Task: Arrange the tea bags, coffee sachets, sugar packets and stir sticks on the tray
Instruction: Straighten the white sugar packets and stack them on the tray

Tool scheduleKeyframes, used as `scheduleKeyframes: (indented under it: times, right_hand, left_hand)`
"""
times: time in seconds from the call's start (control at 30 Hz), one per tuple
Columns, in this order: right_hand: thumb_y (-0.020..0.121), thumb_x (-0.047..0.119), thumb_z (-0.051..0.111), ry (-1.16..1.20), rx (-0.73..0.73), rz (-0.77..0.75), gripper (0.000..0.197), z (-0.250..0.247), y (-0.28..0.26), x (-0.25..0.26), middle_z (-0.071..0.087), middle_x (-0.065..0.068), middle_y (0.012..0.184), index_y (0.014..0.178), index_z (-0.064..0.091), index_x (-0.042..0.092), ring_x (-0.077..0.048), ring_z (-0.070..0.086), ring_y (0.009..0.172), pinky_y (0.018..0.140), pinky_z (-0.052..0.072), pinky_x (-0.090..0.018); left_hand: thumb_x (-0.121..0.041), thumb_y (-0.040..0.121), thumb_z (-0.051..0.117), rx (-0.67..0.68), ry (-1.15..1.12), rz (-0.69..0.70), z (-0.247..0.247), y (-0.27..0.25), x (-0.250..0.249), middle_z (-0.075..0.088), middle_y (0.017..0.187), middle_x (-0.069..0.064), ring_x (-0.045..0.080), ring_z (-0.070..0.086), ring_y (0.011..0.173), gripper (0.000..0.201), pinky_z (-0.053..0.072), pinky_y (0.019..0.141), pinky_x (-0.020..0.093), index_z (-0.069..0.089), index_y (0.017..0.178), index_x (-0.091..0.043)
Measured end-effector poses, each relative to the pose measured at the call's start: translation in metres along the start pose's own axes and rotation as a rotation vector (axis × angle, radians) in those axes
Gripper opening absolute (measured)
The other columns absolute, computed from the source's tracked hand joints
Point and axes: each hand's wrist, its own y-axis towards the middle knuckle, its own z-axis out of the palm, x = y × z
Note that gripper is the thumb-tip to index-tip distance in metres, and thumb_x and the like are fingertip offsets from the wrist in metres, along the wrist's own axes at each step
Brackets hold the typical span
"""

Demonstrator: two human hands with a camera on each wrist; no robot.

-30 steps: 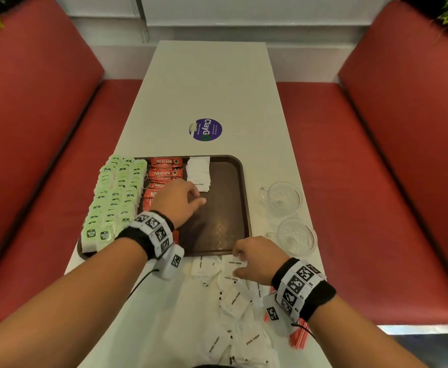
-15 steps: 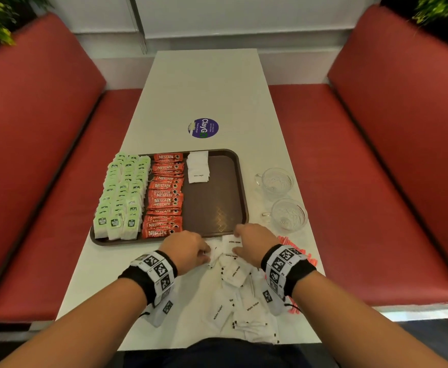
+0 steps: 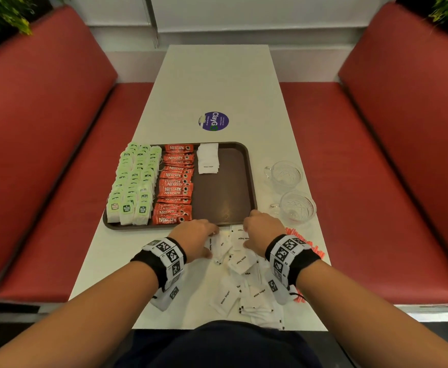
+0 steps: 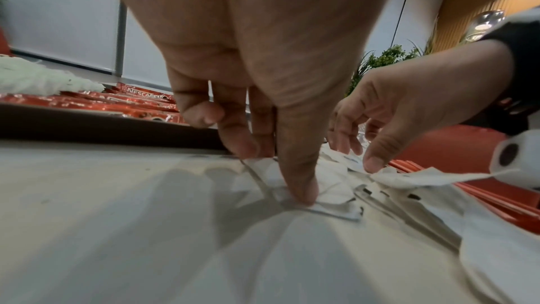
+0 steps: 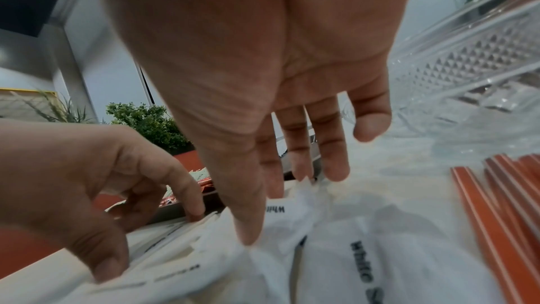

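The brown tray (image 3: 225, 203) holds rows of green tea bags (image 3: 132, 187), red coffee sachets (image 3: 175, 187) and a small stack of white sugar packets (image 3: 207, 160) at its far end. A loose pile of sugar packets (image 3: 241, 261) lies on the table in front of the tray. My left hand (image 3: 212, 243) pinches a packet (image 4: 321, 207) at the pile's left side, thumb pressed on it. My right hand (image 3: 245, 235) pinches another packet (image 5: 292, 207) between thumb and fingers. Orange stir sticks (image 3: 308, 245) lie right of the pile, partly under my right wrist.
Two empty glass cups (image 3: 284, 173) (image 3: 298, 207) stand right of the tray, close to my right hand. A round purple sticker (image 3: 213, 121) is on the table beyond the tray. Red benches flank the table. The tray's right half is bare.
My left hand has come back off the tray, where it was by the sachets, to the loose pile. The right hand stayed at the pile and shifted slightly toward the tray edge.
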Motion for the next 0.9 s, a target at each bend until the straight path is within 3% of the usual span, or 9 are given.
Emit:
scheduleKeyframes:
  times: [0.1, 0.27, 0.33, 0.4, 0.5, 0.67, 0.8, 0.9]
  right_hand:
    - [0.084, 0.034, 0.076, 0.031, 0.019, 0.019, 0.051, -0.001, 0.001, 0.002, 0.059, -0.005, 0.111, 0.122, 0.047, 0.015, -0.025, 0.061, 0.099, 0.087, 0.051, -0.041]
    - [0.092, 0.034, 0.066, -0.015, 0.142, -0.013, 0.034, -0.007, 0.001, 0.002, 0.065, -0.006, 0.111, 0.120, 0.057, 0.016, -0.027, 0.062, 0.101, 0.087, 0.051, -0.039]
    - [0.093, 0.027, 0.061, 0.038, 0.180, -0.043, 0.017, -0.009, 0.001, 0.001, 0.064, -0.004, 0.103, 0.107, 0.060, 0.016, -0.026, 0.062, 0.095, 0.079, 0.050, -0.034]
    - [0.092, 0.020, 0.056, 0.147, 0.215, -0.084, 0.004, -0.012, 0.002, 0.000, 0.058, -0.001, 0.092, 0.092, 0.053, 0.016, -0.023, 0.057, 0.087, 0.071, 0.042, -0.030]
    - [0.094, 0.014, 0.051, 0.265, 0.234, -0.142, 0.006, -0.019, 0.006, 0.000, 0.051, 0.001, 0.088, 0.091, 0.046, 0.015, -0.020, 0.051, 0.083, 0.065, 0.036, -0.026]
    - [0.097, 0.008, 0.045, 0.520, 0.128, -0.109, 0.010, -0.029, 0.019, 0.000, 0.052, -0.001, 0.078, 0.101, 0.040, 0.016, -0.014, 0.046, 0.064, 0.055, 0.036, -0.026]
    - [0.094, 0.026, 0.057, 0.639, 0.033, -0.156, 0.019, -0.041, 0.029, 0.007, 0.058, 0.002, 0.084, 0.109, 0.049, 0.018, -0.012, 0.054, 0.068, 0.059, 0.040, -0.026]
    - [0.092, 0.032, 0.063, 0.622, -0.088, -0.207, 0.016, -0.046, 0.038, 0.010, 0.061, 0.003, 0.082, 0.097, 0.058, 0.018, -0.014, 0.057, 0.072, 0.062, 0.043, -0.028]
  left_hand:
    - [-0.042, 0.075, 0.082, 0.053, -0.040, -0.040, 0.002, 0.002, 0.000, 0.061, 0.119, -0.002, 0.020, 0.059, 0.107, 0.067, 0.051, 0.092, 0.037, 0.053, 0.133, -0.025]
    - [-0.042, 0.075, 0.082, 0.061, -0.085, -0.055, 0.000, 0.005, 0.002, 0.063, 0.111, -0.005, 0.016, 0.059, 0.100, 0.049, 0.050, 0.086, 0.032, 0.060, 0.115, -0.027]
    - [-0.042, 0.078, 0.080, 0.027, -0.109, -0.045, -0.003, 0.006, 0.004, 0.064, 0.102, -0.006, 0.014, 0.058, 0.092, 0.034, 0.049, 0.078, 0.029, 0.061, 0.103, -0.028]
    - [-0.044, 0.081, 0.076, 0.021, -0.137, -0.030, -0.006, 0.008, 0.008, 0.063, 0.092, -0.008, 0.013, 0.058, 0.085, 0.024, 0.044, 0.070, 0.027, 0.060, 0.092, -0.030]
    - [-0.047, 0.085, 0.072, -0.029, -0.205, 0.002, -0.014, 0.010, 0.016, 0.058, 0.088, -0.010, 0.012, 0.057, 0.084, 0.018, 0.045, 0.072, 0.029, 0.065, 0.090, -0.031]
    - [-0.040, 0.093, 0.064, -0.266, -0.378, 0.046, -0.038, 0.014, 0.030, 0.055, 0.093, -0.010, 0.009, 0.055, 0.087, 0.016, 0.045, 0.081, 0.029, 0.074, 0.094, -0.028]
    - [-0.030, 0.096, 0.063, -0.395, -0.511, 0.080, -0.056, 0.018, 0.030, 0.063, 0.086, -0.011, 0.004, 0.058, 0.080, 0.014, 0.047, 0.075, 0.025, 0.076, 0.096, -0.023]
    - [-0.033, 0.095, 0.064, -0.425, -0.594, 0.051, -0.062, 0.023, 0.030, 0.067, 0.083, -0.014, 0.000, 0.059, 0.079, 0.010, 0.045, 0.072, 0.017, 0.073, 0.094, -0.031]
